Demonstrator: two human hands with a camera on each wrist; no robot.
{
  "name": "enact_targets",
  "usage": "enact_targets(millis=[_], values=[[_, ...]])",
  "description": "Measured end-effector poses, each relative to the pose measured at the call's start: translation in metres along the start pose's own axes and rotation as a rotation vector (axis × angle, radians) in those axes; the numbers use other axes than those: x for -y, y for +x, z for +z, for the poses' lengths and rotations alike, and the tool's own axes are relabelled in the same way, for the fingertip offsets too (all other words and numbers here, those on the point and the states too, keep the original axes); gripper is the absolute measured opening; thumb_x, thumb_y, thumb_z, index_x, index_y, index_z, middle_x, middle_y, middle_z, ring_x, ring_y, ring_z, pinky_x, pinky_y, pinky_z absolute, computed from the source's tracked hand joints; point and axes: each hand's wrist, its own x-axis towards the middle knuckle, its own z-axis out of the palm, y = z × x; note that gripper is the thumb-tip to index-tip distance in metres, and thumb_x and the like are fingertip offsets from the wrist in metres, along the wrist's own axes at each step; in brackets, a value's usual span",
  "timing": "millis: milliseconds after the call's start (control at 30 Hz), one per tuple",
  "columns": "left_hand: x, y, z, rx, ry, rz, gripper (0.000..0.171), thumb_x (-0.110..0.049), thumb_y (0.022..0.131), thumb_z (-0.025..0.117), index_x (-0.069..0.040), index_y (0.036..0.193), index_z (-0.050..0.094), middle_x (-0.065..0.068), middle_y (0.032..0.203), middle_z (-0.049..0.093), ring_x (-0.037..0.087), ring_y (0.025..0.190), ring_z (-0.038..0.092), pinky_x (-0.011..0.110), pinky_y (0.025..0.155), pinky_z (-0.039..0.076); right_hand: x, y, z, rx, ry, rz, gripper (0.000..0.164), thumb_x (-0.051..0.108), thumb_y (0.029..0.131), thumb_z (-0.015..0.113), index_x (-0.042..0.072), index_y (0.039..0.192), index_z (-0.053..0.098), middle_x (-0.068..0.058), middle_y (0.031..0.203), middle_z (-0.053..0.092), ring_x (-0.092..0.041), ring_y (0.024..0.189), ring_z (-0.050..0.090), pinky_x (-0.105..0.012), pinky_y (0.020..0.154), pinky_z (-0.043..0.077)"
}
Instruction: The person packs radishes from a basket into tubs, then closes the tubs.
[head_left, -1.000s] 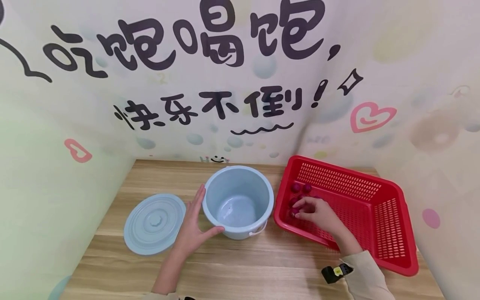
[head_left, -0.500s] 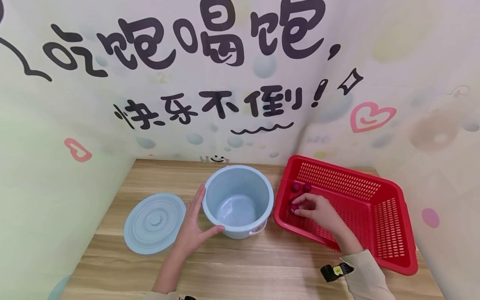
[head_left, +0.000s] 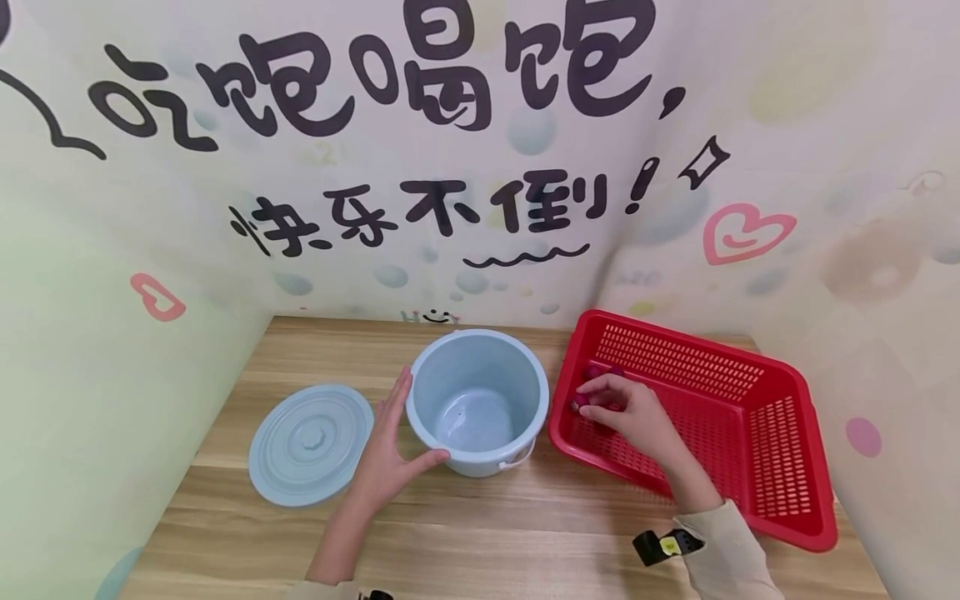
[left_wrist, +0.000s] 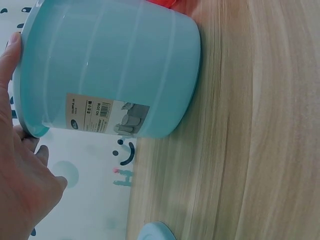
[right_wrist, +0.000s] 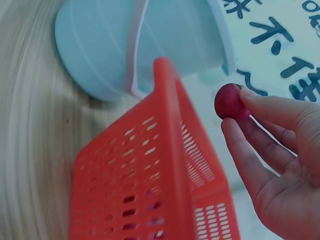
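Observation:
Thumb and fingertips of my right hand [head_left: 628,410] pinch a small round purplish-red radish [right_wrist: 231,102], held up near the left rim of the red basket [head_left: 757,379]. Behind that hand, more radishes [head_left: 592,372] lie in the basket's left end, partly hidden. My left hand [head_left: 386,454] is spread against the left and front of a light blue bucket [head_left: 480,461]. Its thumb and fingertips touch the bucket's rim, as the left wrist view also shows. The bucket stands upright, and no radish shows inside it.
A round light blue lid [head_left: 311,442] lies flat on the wooden table [head_left: 525,533], left of the bucket. The bucket's handle [head_left: 517,459] hangs down on its right side. Behind the table rises a wall [head_left: 360,292] with printed writing.
My right hand has lifted the radish from the basket's bottom and moved slightly left and up in the head view. The left hand and bucket stay in place.

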Motion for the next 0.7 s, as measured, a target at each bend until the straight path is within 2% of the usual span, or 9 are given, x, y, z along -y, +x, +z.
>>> enact_targets(millis=[100,333,467,700], values=[[0.000,0.000,0.000,-0.002,-0.005,0.005,0.118,-0.042,0.071,0.088,-0.019,0.161,0.017,0.003,0.169,0.016,0.037,0.153,0.022,0.071,0.120,0.009,0.009,0.000,0.001,-0.024,0.011,-0.024,0.027,0.020,0.088,0.077,0.016,0.114,0.071,-0.007,0.109,0.074,-0.022,0.096,0.069,-0.019,0.078,0.058],[0.000,0.001,0.001,0.003,0.002,-0.005,0.118,-0.041,0.071,0.088,-0.021,0.161,0.016,0.005,0.169,0.016,0.036,0.153,0.022,0.070,0.120,0.010,0.033,-0.001,0.003,-0.059,0.059,-0.063,0.028,0.019,0.087,0.078,0.015,0.114,0.070,-0.007,0.111,0.074,-0.020,0.096,0.071,-0.023,0.082,0.061],[-0.001,0.000,0.001,0.006,-0.001,-0.012,0.118,-0.041,0.071,0.088,-0.021,0.161,0.015,0.006,0.169,0.016,0.037,0.153,0.021,0.070,0.121,0.010,0.044,-0.001,0.005,-0.059,0.088,-0.086,0.028,0.018,0.087,0.078,0.016,0.113,0.070,-0.005,0.110,0.074,-0.019,0.095,0.071,-0.020,0.082,0.059],[-0.001,-0.001,0.001,0.004,-0.006,-0.012,0.118,-0.042,0.071,0.088,-0.021,0.161,0.015,0.005,0.169,0.016,0.037,0.153,0.021,0.069,0.122,0.009,0.058,0.001,0.009,-0.048,0.102,-0.096,0.030,0.019,0.086,0.079,0.016,0.115,0.070,-0.006,0.113,0.073,-0.021,0.097,0.069,-0.021,0.081,0.059]])
